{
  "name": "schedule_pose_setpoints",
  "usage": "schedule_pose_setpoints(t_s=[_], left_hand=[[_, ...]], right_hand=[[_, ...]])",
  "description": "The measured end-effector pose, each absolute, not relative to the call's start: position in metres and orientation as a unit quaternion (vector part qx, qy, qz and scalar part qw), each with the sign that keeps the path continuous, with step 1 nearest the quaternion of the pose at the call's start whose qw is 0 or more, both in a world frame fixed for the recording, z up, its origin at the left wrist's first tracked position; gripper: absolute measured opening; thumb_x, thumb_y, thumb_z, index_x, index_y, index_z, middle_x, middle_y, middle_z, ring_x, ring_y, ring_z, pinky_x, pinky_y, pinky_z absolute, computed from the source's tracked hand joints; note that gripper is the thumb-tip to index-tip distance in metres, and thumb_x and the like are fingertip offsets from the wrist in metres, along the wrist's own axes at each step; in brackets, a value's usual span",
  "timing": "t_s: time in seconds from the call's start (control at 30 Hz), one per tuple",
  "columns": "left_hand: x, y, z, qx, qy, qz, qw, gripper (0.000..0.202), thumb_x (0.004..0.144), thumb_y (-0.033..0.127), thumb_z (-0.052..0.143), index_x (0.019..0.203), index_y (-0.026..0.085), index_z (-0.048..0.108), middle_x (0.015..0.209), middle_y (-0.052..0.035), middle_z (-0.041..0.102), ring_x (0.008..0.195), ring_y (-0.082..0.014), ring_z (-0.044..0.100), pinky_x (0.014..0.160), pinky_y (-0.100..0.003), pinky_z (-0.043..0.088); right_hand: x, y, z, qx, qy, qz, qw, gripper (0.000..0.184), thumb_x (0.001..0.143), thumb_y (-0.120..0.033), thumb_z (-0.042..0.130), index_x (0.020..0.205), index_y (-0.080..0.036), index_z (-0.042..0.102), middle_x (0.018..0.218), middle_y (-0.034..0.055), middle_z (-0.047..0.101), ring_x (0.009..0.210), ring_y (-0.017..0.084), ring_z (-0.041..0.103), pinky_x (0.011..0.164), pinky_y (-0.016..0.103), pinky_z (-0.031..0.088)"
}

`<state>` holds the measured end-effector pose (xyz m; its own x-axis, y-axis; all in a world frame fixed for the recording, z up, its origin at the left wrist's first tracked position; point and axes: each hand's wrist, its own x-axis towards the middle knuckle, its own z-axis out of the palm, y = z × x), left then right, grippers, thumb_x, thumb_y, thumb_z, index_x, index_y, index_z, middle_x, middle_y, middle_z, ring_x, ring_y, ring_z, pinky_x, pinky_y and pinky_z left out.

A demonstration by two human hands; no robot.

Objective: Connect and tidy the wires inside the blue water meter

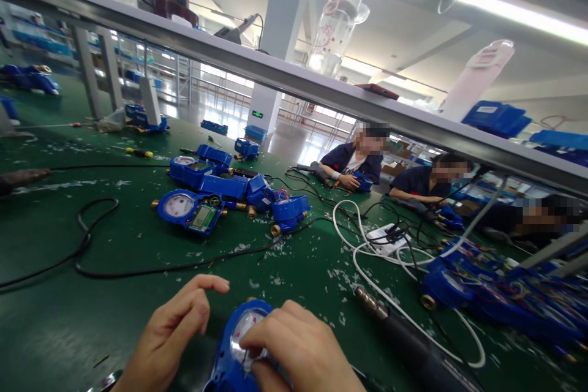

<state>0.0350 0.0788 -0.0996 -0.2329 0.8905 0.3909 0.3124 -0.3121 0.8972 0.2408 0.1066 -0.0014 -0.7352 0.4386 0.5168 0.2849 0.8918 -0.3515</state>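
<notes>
A blue water meter (236,349) with a round white dial lies on the green bench at the bottom of the view. My right hand (301,349) rests on its dial, fingers curled and pressed together over the glass. My left hand (172,331) sits just left of the meter, fingers bent and slightly apart, holding nothing that I can see. Whether the left palm touches the meter's side is hidden.
Several blue meters (193,208) lie mid-bench, with a black cable (92,239) looping left. A black power tool (413,343) and white cable (367,251) lie to the right, beside a pile of meters (505,294). Three people work at the far right. A metal shelf rail (294,79) crosses overhead.
</notes>
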Motion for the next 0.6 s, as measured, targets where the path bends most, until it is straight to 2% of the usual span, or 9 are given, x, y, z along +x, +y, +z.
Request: schedule_pose_setpoints(t_s=[0.13,0.3,0.47,0.6], left_hand=[[0.0343,0.0799,-0.102,0.571,0.532,0.579,0.239,0.039,0.093,0.04,0.041,0.062,0.021,0.055,0.109,-0.0045,0.068,0.109,-0.0202,0.061,0.087,-0.023,0.05],[0.0326,0.0817,-0.1041,0.589,0.547,0.554,0.218,0.024,0.087,0.041,0.054,0.078,0.023,0.067,0.117,-0.0039,0.066,0.109,-0.0203,0.062,0.095,-0.025,0.049],[0.032,0.0829,-0.1069,0.577,0.552,0.564,0.209,0.021,0.085,0.042,0.057,0.083,0.024,0.069,0.122,-0.005,0.065,0.118,-0.0248,0.059,0.102,-0.034,0.047],[0.0326,0.0836,-0.1052,0.576,0.529,0.586,0.215,0.021,0.086,0.039,0.056,0.078,0.025,0.068,0.113,-0.0042,0.068,0.122,-0.026,0.056,0.105,-0.037,0.045]], right_hand=[[0.2437,0.108,-0.004,-0.211,-0.927,0.128,0.283,0.029,0.07,-0.008,0.073,0.087,-0.022,0.055,0.08,-0.0049,0.065,0.067,0.012,0.054,0.06,0.024,0.037],[0.2446,0.108,-0.0048,-0.224,-0.923,0.128,0.284,0.03,0.065,-0.008,0.076,0.08,-0.022,0.055,0.077,-0.0056,0.064,0.067,0.012,0.054,0.06,0.025,0.036],[0.2425,0.1066,-0.0028,-0.246,-0.925,0.135,0.257,0.025,0.065,-0.004,0.066,0.076,-0.021,0.051,0.074,-0.0056,0.063,0.067,0.012,0.055,0.06,0.023,0.037],[0.2413,0.1056,-0.0027,-0.233,-0.925,0.128,0.273,0.024,0.063,-0.003,0.057,0.075,-0.022,0.049,0.072,-0.0059,0.063,0.064,0.011,0.053,0.058,0.023,0.036]])
